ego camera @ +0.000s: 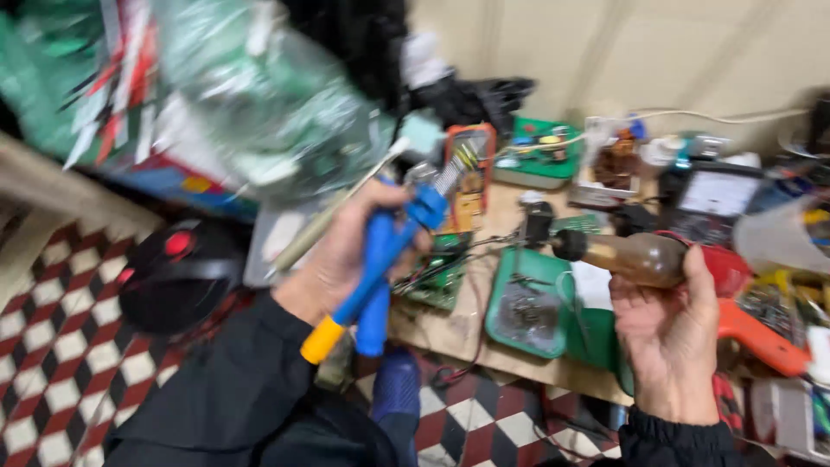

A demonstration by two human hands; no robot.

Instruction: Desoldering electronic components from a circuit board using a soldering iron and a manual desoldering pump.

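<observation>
My left hand (346,251) is closed around a blue-handled tool (376,268) with a yellow end cap, plus a thin pale rod (333,212) that sticks up to the right. It hovers over the left end of a wooden workbench (450,329). My right hand (666,329) grips a small brown bottle (631,258) with a black cap, held sideways above a green tray (527,303). A green circuit board (437,281) with wires lies between the two hands. The picture is blurred by motion.
A clear plastic bag (259,95) hangs at the upper left. An orange multimeter (471,177), a meter with a white dial (713,195), an orange tool (761,342) and a clear cup (778,238) crowd the bench. A black round device (177,272) sits over a checkered floor (60,346).
</observation>
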